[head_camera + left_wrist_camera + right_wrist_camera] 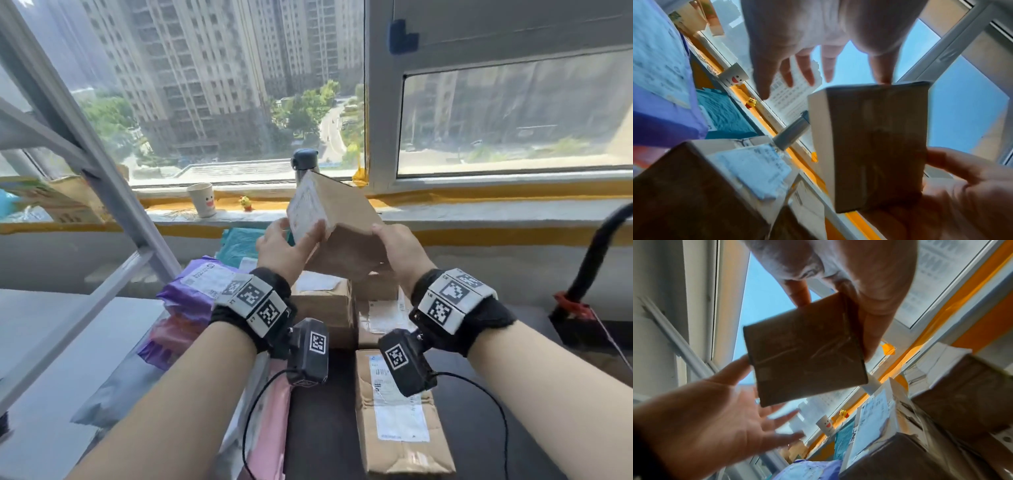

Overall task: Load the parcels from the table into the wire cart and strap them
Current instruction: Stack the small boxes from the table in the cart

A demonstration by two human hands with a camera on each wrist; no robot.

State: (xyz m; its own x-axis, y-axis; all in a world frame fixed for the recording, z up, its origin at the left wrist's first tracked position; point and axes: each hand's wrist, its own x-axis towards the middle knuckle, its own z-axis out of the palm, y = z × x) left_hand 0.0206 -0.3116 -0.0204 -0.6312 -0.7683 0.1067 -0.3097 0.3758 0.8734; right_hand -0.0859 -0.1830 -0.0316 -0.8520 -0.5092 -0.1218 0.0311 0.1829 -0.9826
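Head view: a small brown cardboard box (346, 226) is held up between both hands, tilted, with its white label face turned toward the left hand (284, 250). The right hand (397, 250) is curled round the box's right edge, thumb on the near face and fingers behind, as the right wrist view confirms. The left hand is spread, its fingers straight; only the thumb is seen laid against the label side, the other fingers splayed clear of the box in the left wrist view. Below the hands, further parcels are piled on the dark tabletop (479, 428): brown cartons (325, 305) directly beneath, a long labelled carton (400, 411) nearer the body, purple mailer bags (191, 294) under the left wrist. Beyond the box, a paper cup (202, 199) and a flask (305, 164) stand on the windowsill.
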